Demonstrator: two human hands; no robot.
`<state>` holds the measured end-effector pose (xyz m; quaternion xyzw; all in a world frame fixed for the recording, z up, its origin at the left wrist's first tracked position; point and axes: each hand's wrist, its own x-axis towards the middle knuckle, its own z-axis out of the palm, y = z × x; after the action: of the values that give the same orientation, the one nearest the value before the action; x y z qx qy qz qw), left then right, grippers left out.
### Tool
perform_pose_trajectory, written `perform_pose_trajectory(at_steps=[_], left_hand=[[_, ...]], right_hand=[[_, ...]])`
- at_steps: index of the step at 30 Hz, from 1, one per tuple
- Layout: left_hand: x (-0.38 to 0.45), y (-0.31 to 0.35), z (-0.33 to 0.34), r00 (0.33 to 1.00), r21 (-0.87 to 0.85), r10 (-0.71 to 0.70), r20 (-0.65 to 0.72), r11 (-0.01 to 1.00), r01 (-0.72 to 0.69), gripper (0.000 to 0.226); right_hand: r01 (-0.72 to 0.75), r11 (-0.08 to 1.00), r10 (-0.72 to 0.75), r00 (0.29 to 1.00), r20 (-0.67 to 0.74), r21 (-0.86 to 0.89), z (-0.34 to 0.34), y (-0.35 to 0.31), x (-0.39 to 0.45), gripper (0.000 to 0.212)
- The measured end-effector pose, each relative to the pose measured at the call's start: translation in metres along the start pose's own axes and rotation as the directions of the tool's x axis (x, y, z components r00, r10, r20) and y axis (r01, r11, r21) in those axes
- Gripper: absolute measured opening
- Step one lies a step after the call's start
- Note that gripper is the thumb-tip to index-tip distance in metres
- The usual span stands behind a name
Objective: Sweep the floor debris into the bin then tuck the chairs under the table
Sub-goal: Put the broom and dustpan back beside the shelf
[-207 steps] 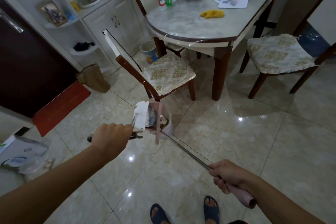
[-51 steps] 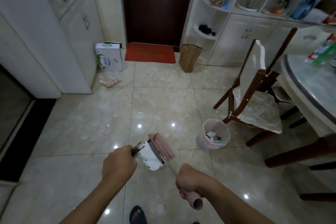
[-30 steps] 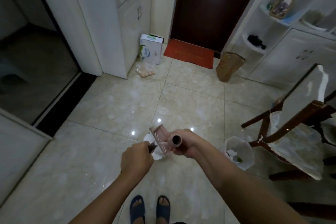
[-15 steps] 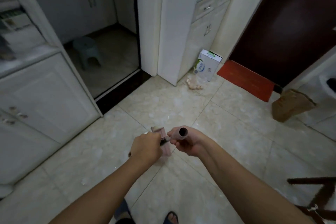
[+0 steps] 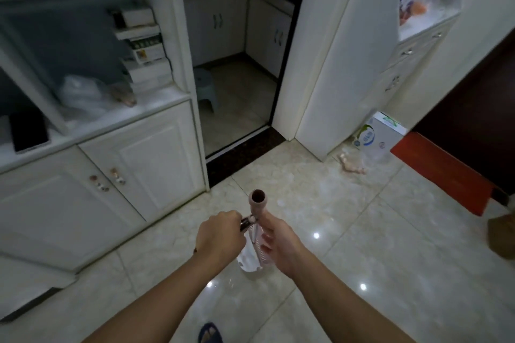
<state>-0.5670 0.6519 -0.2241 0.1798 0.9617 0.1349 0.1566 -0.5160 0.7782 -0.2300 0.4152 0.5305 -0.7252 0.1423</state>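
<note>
While our left hand (image 5: pixel 220 234) curls tightly round a dark broom handle (image 5: pixel 245 223), our right hand (image 5: pixel 278 239) has loose fingers beside the pink tubular dustpan handle (image 5: pixel 258 202). The white ribbed dustpan (image 5: pixel 252 255) hangs between our hands above the glossy marbled floor tiles (image 5: pixel 362 231). Beyond stand white panelled cabinets (image 5: pixel 145 164) and a cardboard carton (image 5: pixel 376 135).
</note>
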Motion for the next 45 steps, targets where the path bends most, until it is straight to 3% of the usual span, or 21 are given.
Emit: perform_pose_trajectory(at_steps=[6,7,10,12,19,23,24,28,34,37,42,45], left_hand=[[0.029,-0.058,-0.014,0.989,-0.085,-0.147,0.005,0.986,0.146,0.008],[0.033,-0.066,-0.015,0.985,-0.089,-0.174,0.011,0.981,0.174,0.008],[0.052,-0.088,-0.018,0.965,-0.101,-0.263,0.015,0.960,0.263,0.009],[0.071,-0.101,-0.022,0.949,-0.095,-0.315,0.021,0.944,0.316,0.009],[0.134,-0.145,-0.029,0.900,-0.071,-0.435,0.010,0.898,0.434,0.024],[0.163,-0.179,-0.033,0.884,-0.075,-0.466,0.012,0.882,0.466,0.030],[0.169,-0.186,-0.035,0.882,-0.067,-0.471,0.026,0.879,0.471,0.029],[0.194,-0.212,-0.043,0.902,0.003,-0.426,0.070,0.904,0.427,0.021],[0.224,-0.256,-0.056,0.934,0.081,-0.334,0.127,0.942,0.326,0.021],[0.238,-0.271,-0.064,0.948,0.104,-0.285,0.143,0.957,0.272,0.021],[0.256,-0.285,-0.067,0.882,0.076,-0.184,0.433,0.983,0.168,0.026],[0.262,-0.290,-0.061,0.860,0.071,-0.165,0.483,0.986,0.149,0.029]], right_hand=[[-0.061,0.998,0.059,0.996,0.070,0.020,0.073,-0.004,0.039,0.086],[-0.082,0.996,0.080,0.991,0.110,0.019,0.084,-0.008,0.042,0.079],[-0.120,0.992,0.109,0.974,0.197,0.043,0.108,-0.016,0.070,0.029],[-0.122,0.993,0.118,0.975,0.190,0.006,0.124,-0.025,0.091,0.018],[-0.126,0.985,0.149,0.966,0.211,-0.120,0.173,-0.039,0.174,0.030],[-0.197,0.970,0.227,0.943,0.245,-0.139,0.204,-0.054,0.197,0.078],[-0.208,0.969,0.235,0.943,0.236,-0.135,0.210,-0.058,0.199,0.081],[-0.233,0.968,0.248,0.942,0.227,-0.091,0.238,-0.069,0.212,0.062],[-0.239,0.971,0.240,0.959,0.149,-0.025,0.283,-0.063,0.223,0.075],[-0.215,0.976,0.210,0.968,0.138,0.024,0.298,-0.064,0.223,0.061],[-0.170,0.984,0.173,0.983,0.065,-0.044,0.300,-0.076,0.220,0.038],[-0.126,0.979,0.123,0.992,-0.030,-0.163,0.293,-0.082,0.215,0.036]])
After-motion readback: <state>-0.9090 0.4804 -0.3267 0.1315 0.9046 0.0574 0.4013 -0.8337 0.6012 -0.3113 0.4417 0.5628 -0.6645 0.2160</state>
